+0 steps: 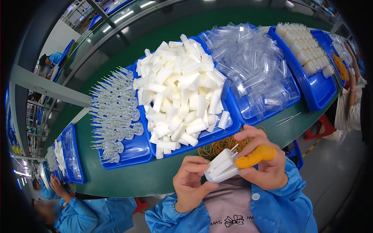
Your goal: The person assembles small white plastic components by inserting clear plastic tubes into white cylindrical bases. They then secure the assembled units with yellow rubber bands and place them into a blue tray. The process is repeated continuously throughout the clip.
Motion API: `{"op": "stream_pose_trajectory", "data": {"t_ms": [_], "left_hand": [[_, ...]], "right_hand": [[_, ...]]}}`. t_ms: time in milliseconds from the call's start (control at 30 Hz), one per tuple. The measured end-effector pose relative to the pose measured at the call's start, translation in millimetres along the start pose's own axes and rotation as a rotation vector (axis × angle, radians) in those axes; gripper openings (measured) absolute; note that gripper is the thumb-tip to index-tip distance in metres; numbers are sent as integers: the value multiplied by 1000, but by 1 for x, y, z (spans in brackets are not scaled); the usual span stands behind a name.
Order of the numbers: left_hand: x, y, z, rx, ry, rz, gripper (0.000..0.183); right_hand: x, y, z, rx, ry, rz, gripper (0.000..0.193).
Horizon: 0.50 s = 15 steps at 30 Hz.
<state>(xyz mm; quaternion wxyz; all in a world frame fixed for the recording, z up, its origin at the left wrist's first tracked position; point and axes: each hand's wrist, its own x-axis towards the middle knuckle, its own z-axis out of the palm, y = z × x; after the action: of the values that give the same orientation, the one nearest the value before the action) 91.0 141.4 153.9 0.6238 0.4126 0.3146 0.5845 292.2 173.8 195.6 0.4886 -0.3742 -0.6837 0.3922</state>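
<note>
Close to my body, my left hand (192,182) and my right hand (262,161) hold one small assembly between their fingertips. It has white foam blocks (220,166) set around thin pale plastic stems (234,147). My left thumb and fingers pinch its left side and lower end. On the right side my right fingers press against it, the index finger wearing an orange finger cot (256,156). Part of the assembly is hidden behind the fingers. Just beyond my hands lies a heap of yellow-brown rubber bands (217,147), partly covered by them.
Blue trays on the green table (112,182) hold translucent stemmed plastic parts (116,112), white foam blocks (182,89), clear plastic sleeves (248,58) and rows of cream-white pieces (301,42). Thin rods (287,119) lie at the right. Co-workers sit left (93,213) and right (351,97).
</note>
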Motion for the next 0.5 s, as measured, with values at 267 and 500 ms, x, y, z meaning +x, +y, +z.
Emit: {"op": "stream_pose_trajectory", "data": {"t_ms": [267, 500], "left_hand": [[4, -5, -5, -41, 79, -3, 41], [5, -6, -11, -85, 153, -20, 43]], "right_hand": [[18, 8, -6, -21, -94, -29, 24], [83, 53, -26, -864, 107, -152, 26]]}}
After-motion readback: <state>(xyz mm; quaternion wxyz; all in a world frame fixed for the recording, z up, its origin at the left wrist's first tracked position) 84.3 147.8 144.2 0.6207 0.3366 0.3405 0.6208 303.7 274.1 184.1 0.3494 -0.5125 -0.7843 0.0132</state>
